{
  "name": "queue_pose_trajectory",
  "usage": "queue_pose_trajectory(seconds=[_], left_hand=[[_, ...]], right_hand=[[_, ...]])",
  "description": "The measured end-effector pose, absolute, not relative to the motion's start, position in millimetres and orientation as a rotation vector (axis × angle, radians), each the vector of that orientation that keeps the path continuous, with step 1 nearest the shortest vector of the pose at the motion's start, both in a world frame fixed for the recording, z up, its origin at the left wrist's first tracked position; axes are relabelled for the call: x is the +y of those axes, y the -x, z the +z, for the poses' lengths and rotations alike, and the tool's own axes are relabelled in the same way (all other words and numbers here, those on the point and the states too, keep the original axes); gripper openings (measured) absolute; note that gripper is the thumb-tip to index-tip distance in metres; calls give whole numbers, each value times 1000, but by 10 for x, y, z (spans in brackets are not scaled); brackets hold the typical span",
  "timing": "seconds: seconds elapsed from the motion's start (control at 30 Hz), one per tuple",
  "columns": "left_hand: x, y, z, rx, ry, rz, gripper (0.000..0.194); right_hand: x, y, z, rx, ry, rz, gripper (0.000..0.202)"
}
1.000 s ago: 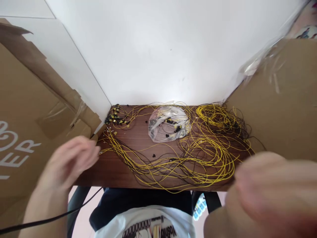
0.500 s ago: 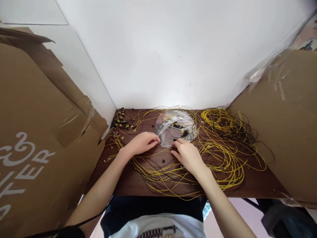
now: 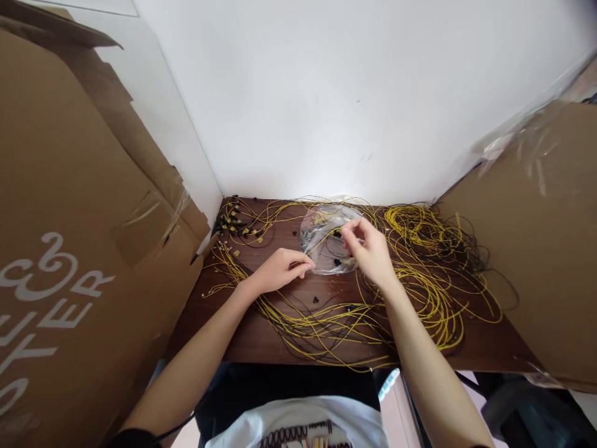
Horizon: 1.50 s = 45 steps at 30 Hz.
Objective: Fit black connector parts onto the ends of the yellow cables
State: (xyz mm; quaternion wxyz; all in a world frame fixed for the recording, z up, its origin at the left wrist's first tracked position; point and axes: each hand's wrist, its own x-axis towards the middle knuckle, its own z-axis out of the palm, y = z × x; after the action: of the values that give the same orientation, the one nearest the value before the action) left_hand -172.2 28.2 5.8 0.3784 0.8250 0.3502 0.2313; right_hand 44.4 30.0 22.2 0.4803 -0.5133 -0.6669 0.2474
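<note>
A short stretch of yellow wire runs taut between my two hands, over a clear plastic bag on the brown table. My left hand pinches its lower end at the bag's near left edge. My right hand, raised over the bag's right side, pinches the upper end; what lies inside its fingertips is too small to make out. Small black connectors show in or on the bag. A loose black piece lies on the table nearer to me.
Yellow and black wires cross the table front. Coiled wires fill the right side. Several black connectors with yellow tags lie at the back left. Cardboard walls flank the table, with a white wall behind.
My right hand has risen and moved away from me and to the right, off the bag's near edge. The yellow wire now stretches between both hands. My left hand stays near the same spot.
</note>
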Motion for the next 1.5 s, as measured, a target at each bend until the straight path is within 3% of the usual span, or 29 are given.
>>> queue_pose_trajectory(seconds=[0.2, 0.8, 1.0, 1.1, 1.2, 1.3, 1.5], left_hand=[[343, 1890, 53, 1110, -2109, 699, 30], [394, 2051, -106, 1331, -2377, 693, 32], [394, 2059, -138, 1356, -2399, 667, 31], [393, 2059, -145, 1346, -2423, 623, 30], [386, 2055, -140, 1313, -2468, 601, 29], [379, 2056, -137, 1288, -2504, 588, 29], [363, 2058, -136, 1260, -2545, 581, 28]], right_hand=[[634, -553, -36, -1209, 1182, 561, 20], [518, -738, -20, -1139, 1144, 408, 23], [508, -763, 13, -1113, 1124, 473, 38], [513, -806, 11, -1198, 1263, 316, 37], [507, -826, 6, -1381, 1355, 45, 19], [459, -747, 21, -1547, 1309, -114, 20], [285, -334, 27, -2051, 1019, 48, 29]])
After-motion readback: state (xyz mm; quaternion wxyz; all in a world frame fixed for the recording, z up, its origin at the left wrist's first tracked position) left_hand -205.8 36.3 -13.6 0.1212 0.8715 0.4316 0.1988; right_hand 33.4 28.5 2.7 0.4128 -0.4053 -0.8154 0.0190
